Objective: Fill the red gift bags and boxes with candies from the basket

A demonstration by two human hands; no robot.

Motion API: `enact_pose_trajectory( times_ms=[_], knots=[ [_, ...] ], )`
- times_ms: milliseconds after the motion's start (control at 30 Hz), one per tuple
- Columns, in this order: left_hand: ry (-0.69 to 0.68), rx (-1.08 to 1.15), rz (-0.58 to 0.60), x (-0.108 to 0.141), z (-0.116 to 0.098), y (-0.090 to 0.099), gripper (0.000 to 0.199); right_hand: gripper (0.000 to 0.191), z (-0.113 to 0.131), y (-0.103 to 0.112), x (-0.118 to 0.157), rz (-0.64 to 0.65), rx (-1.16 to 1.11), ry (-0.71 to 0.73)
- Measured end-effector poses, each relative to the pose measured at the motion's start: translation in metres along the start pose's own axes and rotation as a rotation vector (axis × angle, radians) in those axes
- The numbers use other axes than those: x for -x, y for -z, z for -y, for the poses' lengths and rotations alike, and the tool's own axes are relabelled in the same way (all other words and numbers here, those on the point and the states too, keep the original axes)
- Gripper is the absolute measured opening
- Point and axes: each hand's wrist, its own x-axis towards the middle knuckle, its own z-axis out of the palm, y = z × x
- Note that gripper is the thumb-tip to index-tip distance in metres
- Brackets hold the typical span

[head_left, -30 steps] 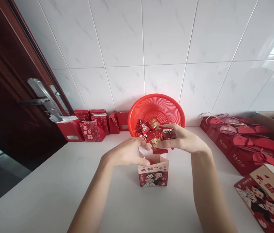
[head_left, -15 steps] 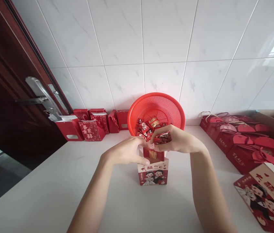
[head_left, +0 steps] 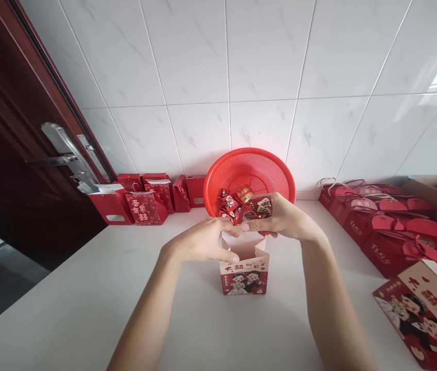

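The left hand (head_left: 201, 242) pinches the rim of a paper bag (head_left: 244, 275), with the thumb on the outer face and the fingers over the top edge as far as the view shows. The right hand (head_left: 282, 219) is closed on a red packet (head_left: 255, 210) with a printed pattern, held just above the bag's mouth. The hands are close together, nearly meeting over the opening, but each grips its own thing.

Steadying the rim with one hand is a sound way to work: it holds the mouth spread and stops the light bag from tipping. Keeping the packet low and centred over the opening helps it clear the flaps.

The bag stands upright on the white tabletop (head_left: 87, 293), just in front of the basket. Its flaps are folded open, and its cream band with red characters sits above a red panel printed with a cartoon bride and groom.

Behind it, a red mesh basket (head_left: 249, 167) leans against the tile wall (head_left: 203, 62), holding wrapped sweets (head_left: 228, 204) and a gold tin (head_left: 245, 195). Red bags (head_left: 145, 207) stand in a row on the left, and red gift boxes (head_left: 388, 232) are grouped on the right.
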Motion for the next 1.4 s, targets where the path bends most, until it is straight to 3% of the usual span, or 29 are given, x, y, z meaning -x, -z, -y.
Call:
enact_pose_trajectory(
  times_ms=[233,500,700,900,1167,1400],
  knots=[
    [0.073,-0.073,0.083,0.002,-0.007,0.005,0.061,0.045,-0.004,-0.007,-0.008,-0.106,0.362,-0.165],
    [0.027,-0.067,0.098,0.001,-0.007,0.005,0.053,0.039,0.000,-0.008,-0.004,-0.154,0.123,-0.101],
    [0.024,-0.052,0.100,0.001,-0.006,0.004,0.054,0.014,-0.003,-0.005,-0.002,-0.018,0.105,-0.069],
    [0.046,-0.043,0.086,0.001,-0.004,0.004,0.053,0.022,-0.004,-0.002,0.000,0.144,0.230,-0.128],
    [0.017,-0.008,0.101,0.001,-0.008,0.004,0.048,0.013,0.004,-0.006,0.002,0.116,0.439,-0.137],
    [0.038,-0.069,0.097,0.000,-0.005,0.004,0.056,0.008,0.004,-0.007,0.004,0.151,0.556,-0.105]
  ],
)
